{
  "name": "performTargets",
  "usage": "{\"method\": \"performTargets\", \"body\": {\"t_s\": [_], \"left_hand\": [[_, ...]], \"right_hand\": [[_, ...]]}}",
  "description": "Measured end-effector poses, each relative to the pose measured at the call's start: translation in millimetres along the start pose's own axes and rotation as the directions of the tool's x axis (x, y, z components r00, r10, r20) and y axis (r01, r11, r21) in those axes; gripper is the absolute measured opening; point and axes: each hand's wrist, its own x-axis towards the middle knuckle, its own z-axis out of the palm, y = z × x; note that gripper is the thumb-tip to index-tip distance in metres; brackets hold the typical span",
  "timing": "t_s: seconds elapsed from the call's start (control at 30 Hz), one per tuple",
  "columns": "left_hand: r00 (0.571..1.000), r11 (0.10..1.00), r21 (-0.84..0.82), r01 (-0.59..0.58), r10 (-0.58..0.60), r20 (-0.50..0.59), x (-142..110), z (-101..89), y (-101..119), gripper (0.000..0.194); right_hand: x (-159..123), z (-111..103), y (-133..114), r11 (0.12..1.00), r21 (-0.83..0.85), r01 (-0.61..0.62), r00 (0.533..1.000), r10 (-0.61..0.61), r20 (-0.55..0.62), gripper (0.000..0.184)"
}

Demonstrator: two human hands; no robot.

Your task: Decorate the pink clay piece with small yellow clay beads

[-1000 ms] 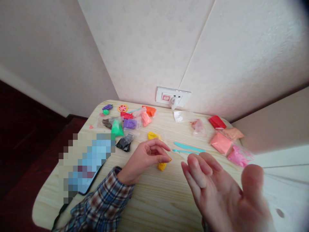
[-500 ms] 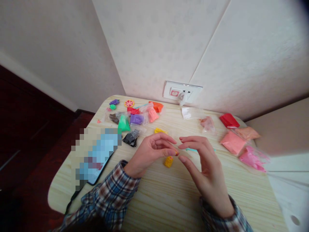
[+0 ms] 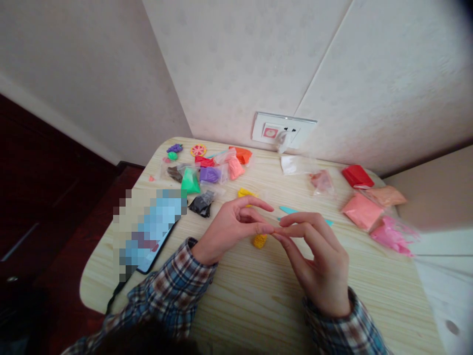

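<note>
My left hand (image 3: 236,224) is closed in a pinch, thumb against fingertips, above the middle of the table. My right hand (image 3: 320,261) pinches from the other side, its fingertips meeting those of my left hand. Between them is a small piece of clay, now almost wholly covered by the fingers. Just below the fingertips a textured yellow clay piece (image 3: 259,240) lies on the table (image 3: 251,301). Behind my left hand is a bag of yellow clay (image 3: 246,193). A turquoise plastic knife (image 3: 290,211) lies behind my right hand, partly covered by it.
Black (image 3: 201,204), green (image 3: 190,181) and purple (image 3: 210,174) clay bags lie to the left, near a phone (image 3: 162,236). Clay grapes (image 3: 174,148) and a round fruit slice (image 3: 198,150) sit at the back. Pink bags (image 3: 362,211) lie right. A wall socket (image 3: 284,130) is behind.
My right hand, earlier raised palm up with fingers apart, has turned over, come in to the left hand and closed on the small orange-yellow piece. The view has shifted slightly.
</note>
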Motion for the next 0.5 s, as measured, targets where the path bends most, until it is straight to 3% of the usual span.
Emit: {"method": "performTargets", "body": {"t_s": [0.17,0.27,0.37,0.5], "left_hand": [[0.998,0.995,0.081,-0.060,0.061,-0.013,0.0,0.0,1.0,0.020],[0.991,0.980,0.166,-0.113,0.124,-0.059,-0.6,0.3,3.9,0.010],[0.983,0.961,0.225,-0.159,0.175,-0.054,-0.3,-0.1,5.3,0.008],[0.990,0.964,0.232,-0.133,0.140,-0.016,0.6,-1.5,5.0,0.015]], "right_hand": [[1.2,1.0,4.9,0.995,0.014,-0.096,0.995,0.096,-0.018,0.010],[1.0,1.2,10.2,0.962,0.157,-0.224,0.970,0.235,-0.054,0.008],[-0.3,1.4,14.8,0.848,0.386,-0.364,0.916,0.400,-0.015,0.006],[-3.1,3.4,16.1,0.624,0.595,-0.506,0.822,0.557,0.115,0.009]]}}
